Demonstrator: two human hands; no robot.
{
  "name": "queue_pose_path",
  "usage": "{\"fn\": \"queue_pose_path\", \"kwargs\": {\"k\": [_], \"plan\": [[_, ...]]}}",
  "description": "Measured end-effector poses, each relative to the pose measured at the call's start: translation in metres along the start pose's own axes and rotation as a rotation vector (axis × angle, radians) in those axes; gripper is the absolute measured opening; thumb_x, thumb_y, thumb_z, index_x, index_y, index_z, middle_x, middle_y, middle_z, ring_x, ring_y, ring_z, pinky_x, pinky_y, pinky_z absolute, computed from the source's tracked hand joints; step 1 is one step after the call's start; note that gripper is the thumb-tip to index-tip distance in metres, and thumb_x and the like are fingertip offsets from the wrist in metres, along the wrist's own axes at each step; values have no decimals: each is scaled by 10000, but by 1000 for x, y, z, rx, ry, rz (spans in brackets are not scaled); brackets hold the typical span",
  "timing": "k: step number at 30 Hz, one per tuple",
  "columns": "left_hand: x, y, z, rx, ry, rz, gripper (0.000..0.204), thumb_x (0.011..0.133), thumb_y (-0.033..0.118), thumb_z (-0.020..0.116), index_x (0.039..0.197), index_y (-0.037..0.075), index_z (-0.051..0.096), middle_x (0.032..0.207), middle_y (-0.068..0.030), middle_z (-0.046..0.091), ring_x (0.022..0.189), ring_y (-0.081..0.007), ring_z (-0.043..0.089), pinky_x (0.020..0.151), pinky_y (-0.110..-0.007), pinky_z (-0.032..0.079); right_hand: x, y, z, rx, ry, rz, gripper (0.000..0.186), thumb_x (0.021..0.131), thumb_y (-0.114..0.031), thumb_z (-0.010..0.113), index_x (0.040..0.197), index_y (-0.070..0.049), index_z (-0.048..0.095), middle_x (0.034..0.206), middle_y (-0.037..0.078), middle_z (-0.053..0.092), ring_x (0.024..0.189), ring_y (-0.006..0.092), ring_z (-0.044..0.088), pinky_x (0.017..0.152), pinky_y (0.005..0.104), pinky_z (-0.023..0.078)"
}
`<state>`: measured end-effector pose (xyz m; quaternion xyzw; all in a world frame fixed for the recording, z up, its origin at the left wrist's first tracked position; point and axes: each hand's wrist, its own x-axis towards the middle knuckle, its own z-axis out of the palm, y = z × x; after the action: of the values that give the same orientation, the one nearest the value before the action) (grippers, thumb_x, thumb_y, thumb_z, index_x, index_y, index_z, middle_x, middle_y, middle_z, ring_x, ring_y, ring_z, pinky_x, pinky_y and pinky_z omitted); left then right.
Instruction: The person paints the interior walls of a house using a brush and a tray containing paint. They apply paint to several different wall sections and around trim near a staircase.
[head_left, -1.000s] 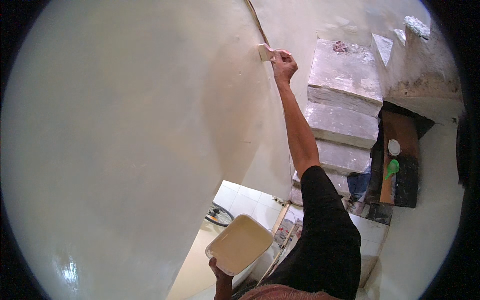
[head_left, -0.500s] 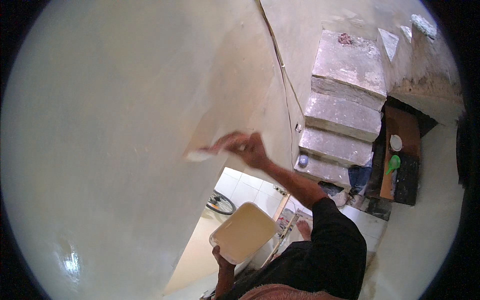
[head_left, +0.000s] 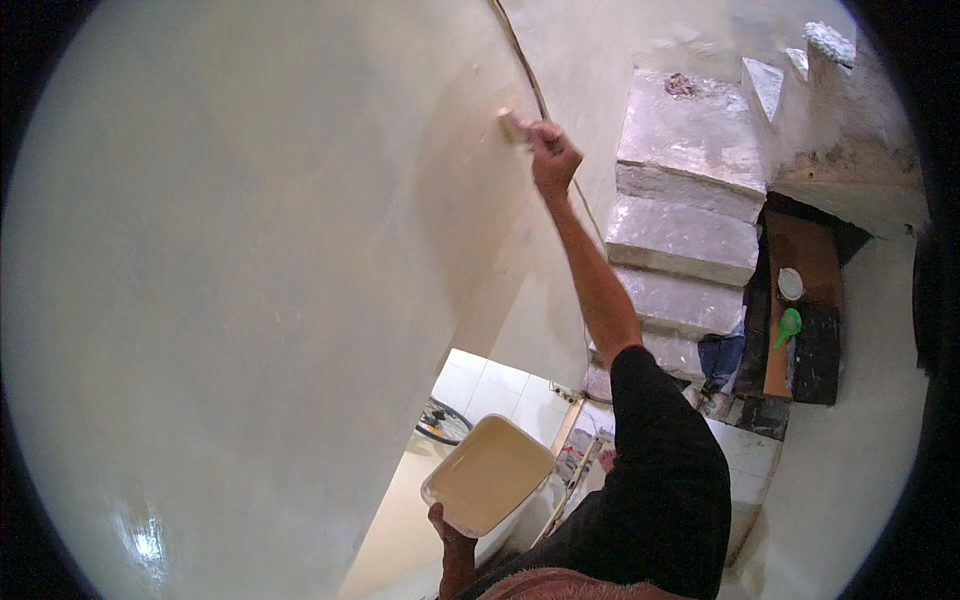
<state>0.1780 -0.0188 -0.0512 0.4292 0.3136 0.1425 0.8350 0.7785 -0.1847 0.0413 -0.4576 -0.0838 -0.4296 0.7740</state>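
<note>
My right hand [head_left: 553, 158] is closed round a paintbrush [head_left: 512, 126] with pale bristles, held up against the cream wall [head_left: 250, 250]. Its tip seems to meet the wall, just left of a hanging cable [head_left: 520, 50]. Lower down, my left hand [head_left: 452, 524] grips the near rim of a rounded rectangular tub [head_left: 490, 475]. Cream paint appears to fill the tub, which I hold out in front of my body. Most of the left fingers are hidden beneath it.
Paint-spotted concrete steps [head_left: 683, 238] climb on the right. Beside them, a brown board [head_left: 803, 250] carries a white lid-like round thing [head_left: 790, 284] and a green scoop [head_left: 788, 325]. Below are white floor tiles [head_left: 505, 388], a bicycle wheel [head_left: 442, 420] and a ladder-like rail [head_left: 572, 480].
My right hand has swung up and to the right with the brush, from low on the wall to near the cable. The tub in my left hand has barely shifted.
</note>
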Motion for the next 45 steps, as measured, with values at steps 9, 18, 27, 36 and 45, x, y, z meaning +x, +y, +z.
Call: {"fn": "queue_pose_path", "kwargs": {"k": [9, 18, 27, 36, 45], "plan": [[2, 0, 9, -35, -56, -1, 837, 711, 551, 614, 1357, 56, 418, 1290, -152, 523, 1150, -337, 533, 953, -471, 471, -138, -213, -16, 272, -835, -1, 89, 800, -24, 718, 888, -27, 702, 957, 114, 713, 872, 217, 700, 717, 299, 548], [-4, -2, -1, -84, -62, -11, 849, 692, 526, 652, 1350, 39, 424, 1269, -159, 542, 1121, -326, 557, 937, -467, 490, 13, -41, 0, 440, -434, 281, 86, 889, -4, 589, 902, 18, 671, 904, 96, 694, 830, 185, 670, 736, 340, 581], [2, -5, -4, -24, 9, 0, 731, 779, 501, 535, 1330, 29, 449, 1233, -159, 567, 1090, -316, 580, 919, -444, 498, 70, 5, 28, -21, 5, 27, 45, 880, -31, 634, 851, -11, 661, 817, 25, 673, 688, 98, 623, 538, 237, 525], [-6, 5, 10, -74, 88, 87, 468, 915, 339, 408, 1174, -15, 573, 1052, -127, 646, 902, -228, 645, 753, -361, 548, -147, -241, 10, 86, -625, -148, 60, 836, -52, 693, 893, -68, 698, 939, 69, 720, 703, 147, 696, 570, 256, 544], [-22, 20, 3, -142, 49, 114, 493, 924, 370, 412, 1186, -26, 547, 1095, -126, 630, 970, -228, 632, 827, -349, 526, -193, -361, -72, -5, -1257, 66, 135, 827, -83, 706, 957, -50, 697, 924, 77, 722, 768, 197, 712, 658, 291, 557]]}}
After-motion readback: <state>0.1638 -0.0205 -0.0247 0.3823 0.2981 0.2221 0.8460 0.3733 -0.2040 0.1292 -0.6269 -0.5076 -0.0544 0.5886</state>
